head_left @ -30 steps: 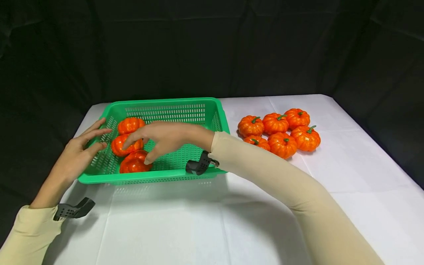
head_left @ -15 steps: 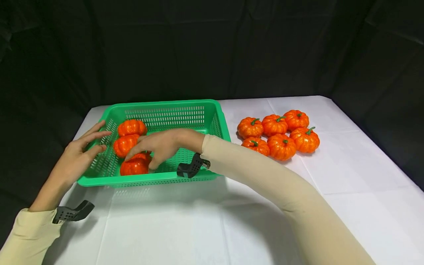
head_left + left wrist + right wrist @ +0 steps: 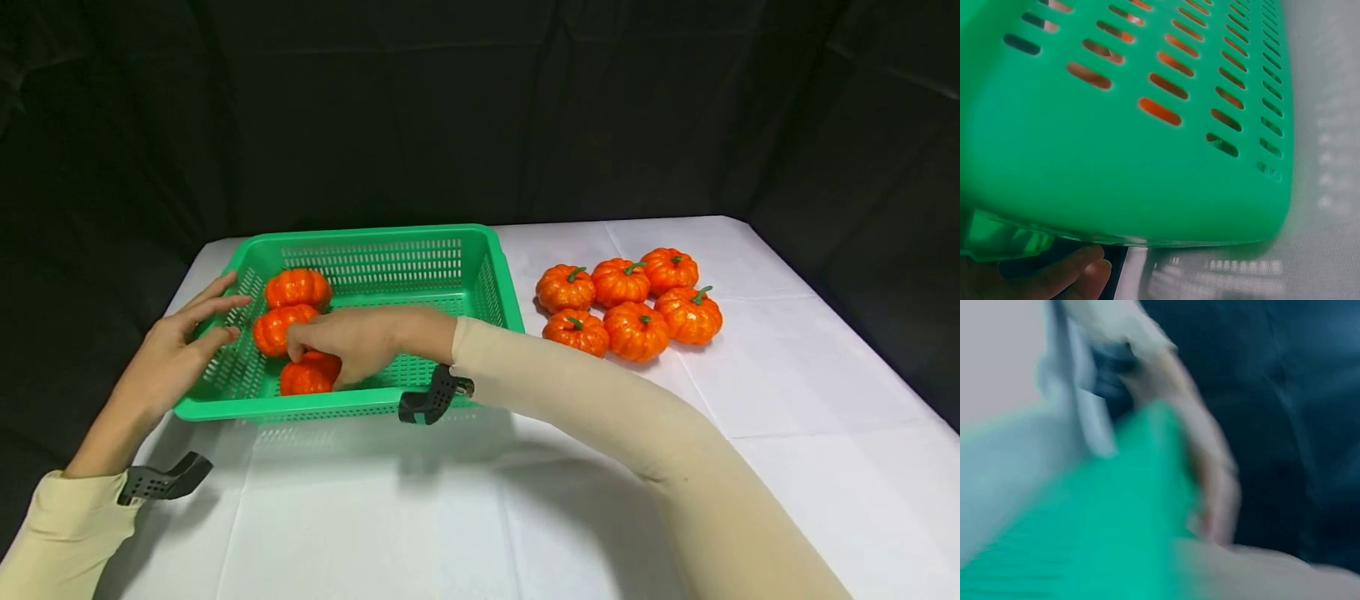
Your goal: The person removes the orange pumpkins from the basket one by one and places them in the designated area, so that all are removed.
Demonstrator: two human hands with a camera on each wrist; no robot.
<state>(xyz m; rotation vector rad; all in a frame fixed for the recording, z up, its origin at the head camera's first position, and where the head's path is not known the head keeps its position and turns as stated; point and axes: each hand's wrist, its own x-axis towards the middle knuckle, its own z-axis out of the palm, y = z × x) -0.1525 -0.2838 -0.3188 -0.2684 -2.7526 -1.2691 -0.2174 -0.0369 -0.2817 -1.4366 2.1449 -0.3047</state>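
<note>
white-covered table (image 3: 360, 517) | green basket (image 3: 375, 233) | six orange pumpkins (image 3: 636, 332) clustered right of basket

The right hand (image 3: 356, 340) and the front rim of the green slotted basket (image 3: 300, 404) hide part of the nearest pumpkin (image 3: 307, 377) inside, both beige sleeves (image 3: 637, 437) run off the head view's bottom edge, the right wrist view is blurred, and the left wrist view crops the left hand (image 3: 1063, 275).
</note>
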